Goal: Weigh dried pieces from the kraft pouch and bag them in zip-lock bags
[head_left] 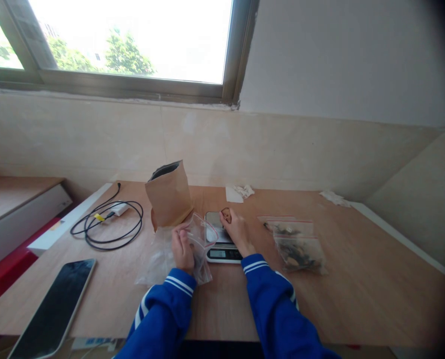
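A small brown piece (226, 215) is pinched between thumb and fingertip of our right hand (237, 232), just above the pan of a digital kitchen scale (214, 220). As far as we can tell at this size, the piece's long axis tips toward 1 o'clock. Our left hand (182, 249) is curled closed on a clear zip bag (202, 247), which stands nearly upright with its long axis toward 12 o'clock, just beside the scale at its 9 o'clock. The piece looks small for so light a fingertip hold, so we judge that a slip could drop it onto the scale or the surface (342, 279). The limp bag could brush the pan and disturb a reading, or its mouth could sag closed. A brown paper pouch (169, 197) leans at the scale's 10 o'clock, open end up, and one knock from the left hand might tip it. Two small zip bags of dark bits (299, 255) lie at 3 o'clock, well within reach of the right sleeve (270, 294). A phone (52, 309) and a black cable (106, 227) lie toward 8 and 9 o'clock.
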{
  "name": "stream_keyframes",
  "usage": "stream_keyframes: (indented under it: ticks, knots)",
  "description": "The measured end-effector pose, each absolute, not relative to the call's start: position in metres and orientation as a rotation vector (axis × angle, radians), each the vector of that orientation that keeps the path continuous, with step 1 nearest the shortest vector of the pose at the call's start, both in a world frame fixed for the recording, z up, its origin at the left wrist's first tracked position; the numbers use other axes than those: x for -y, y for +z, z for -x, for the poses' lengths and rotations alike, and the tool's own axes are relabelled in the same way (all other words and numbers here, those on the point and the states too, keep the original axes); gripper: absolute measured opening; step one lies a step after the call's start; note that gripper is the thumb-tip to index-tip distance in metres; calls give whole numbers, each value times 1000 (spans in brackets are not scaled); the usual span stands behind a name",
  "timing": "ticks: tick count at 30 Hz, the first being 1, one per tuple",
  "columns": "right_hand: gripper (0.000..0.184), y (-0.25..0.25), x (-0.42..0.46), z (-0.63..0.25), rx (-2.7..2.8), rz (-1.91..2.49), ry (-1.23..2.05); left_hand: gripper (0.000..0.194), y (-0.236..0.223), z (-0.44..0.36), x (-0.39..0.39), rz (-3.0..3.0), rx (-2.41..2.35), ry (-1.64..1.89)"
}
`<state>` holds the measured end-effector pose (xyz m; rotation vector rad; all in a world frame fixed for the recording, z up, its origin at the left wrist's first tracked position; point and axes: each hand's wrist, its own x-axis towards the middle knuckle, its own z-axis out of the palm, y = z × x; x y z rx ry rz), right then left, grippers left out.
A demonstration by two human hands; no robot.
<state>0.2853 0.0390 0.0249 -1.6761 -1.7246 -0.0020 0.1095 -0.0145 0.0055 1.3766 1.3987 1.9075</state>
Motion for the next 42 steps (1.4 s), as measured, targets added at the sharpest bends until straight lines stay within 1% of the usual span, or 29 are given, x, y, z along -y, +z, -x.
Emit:
stream_keyframes:
  ticks: [3,5,8,10,15,20,26,31,38,42]
  knots:
    - [39,44,-34,-279,1569,1628,103,38,5,-110,15,-1392,-1402,1897]
    - [42,61,-29,-272,1512,1518,238,37,5,-110,15,-1396,-1390,1891]
    - [41,87,-17,-262,1629,1318,501,37,5,-111,15,-1403,-1365,1890]
    - [39,102,-9,-256,1727,1243,595,37,5,-111,16,-1413,-1360,1896]
    - [36,116,4,-247,1961,1246,633,38,5,-111,16,-1424,-1362,1902]
    - [40,110,7,-248,2130,1342,663,38,6,-111,16,-1394,-1356,1908]
    - [43,112,5,-245,2010,1346,670,37,7,-112,17,-1397,-1336,1911]
    - [42,112,2,-234,1850,1388,607,38,6,-111,16,-1428,-1349,1903]
    - [38,106,-2,-224,1752,1296,632,38,2,-109,13,-1449,-1374,1904]
    - [41,103,-6,-220,1620,1221,672,36,2,-110,13,-1466,-1369,1902]
